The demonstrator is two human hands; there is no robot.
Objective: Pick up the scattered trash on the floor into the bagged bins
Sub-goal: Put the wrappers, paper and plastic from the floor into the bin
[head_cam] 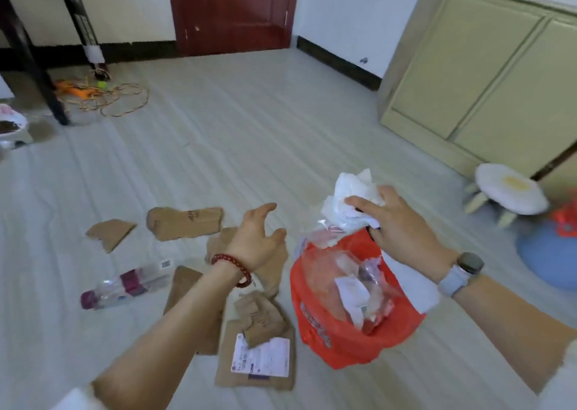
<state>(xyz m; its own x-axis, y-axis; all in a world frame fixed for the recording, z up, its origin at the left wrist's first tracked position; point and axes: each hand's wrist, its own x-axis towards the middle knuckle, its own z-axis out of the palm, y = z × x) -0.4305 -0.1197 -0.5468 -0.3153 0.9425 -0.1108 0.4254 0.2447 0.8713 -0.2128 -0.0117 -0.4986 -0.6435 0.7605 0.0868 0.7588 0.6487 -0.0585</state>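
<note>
Head view looks down on a pale floor strewn with trash. The right hand clutches a wad of white tissue together with some clear plastic, fingers curled round it, just above the far rim of a bin lined with a red bag. The bag already holds clear wrappers and a slip of paper. A watch sits on the right wrist.

The left hand hovers with fingers spread and relaxed, holding nothing, over the cardboard just left of the bin. A dark red bead bracelet circles that wrist.

Torn cardboard pieces lie scattered on the floor left of and in front of the bin; the nearest piece carries a white shipping label. A crushed clear bottle with a maroon label lies on its side further left, apart from the cardboard.

Far off, a dark red door stands in the back wall, with a pale green cabinet along the right wall. A fried-egg-shaped stool stands at the right, near a blue basin. At the far left, coiled cord lies by dark furniture legs, and a bowl of something brown sits at the edge.
</note>
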